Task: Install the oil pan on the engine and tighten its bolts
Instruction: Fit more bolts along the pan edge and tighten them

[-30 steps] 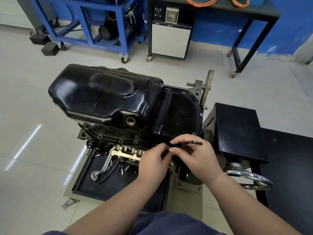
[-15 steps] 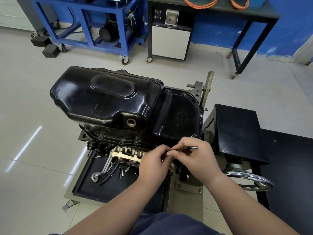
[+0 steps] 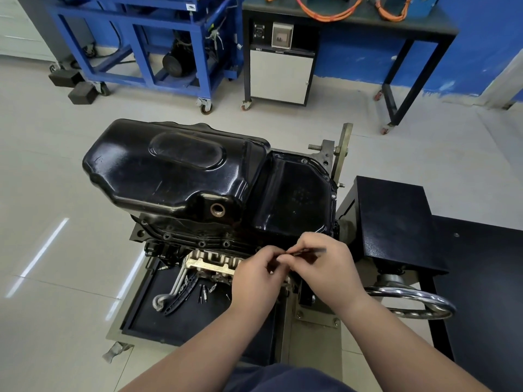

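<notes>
The oil pan sat on the upturned engine, its flange lying along the block with bolt heads showing on the near edge. Both hands were just in front of the pan's near right corner. The right hand pinched a thin dark tool, probably a small key or wrench. Its long axis lay nearly level, running left to right, with the free end pointing right. The left hand had its fingers curled in to the tool's left end, but whether they gripped the tool, a bolt or nothing could not be told.

The flange lay just beyond and below the fingers, so the next move would likely be short, forward and down. The right hand was nearer the corner. Loose small parts lay in the black tray below.
</notes>
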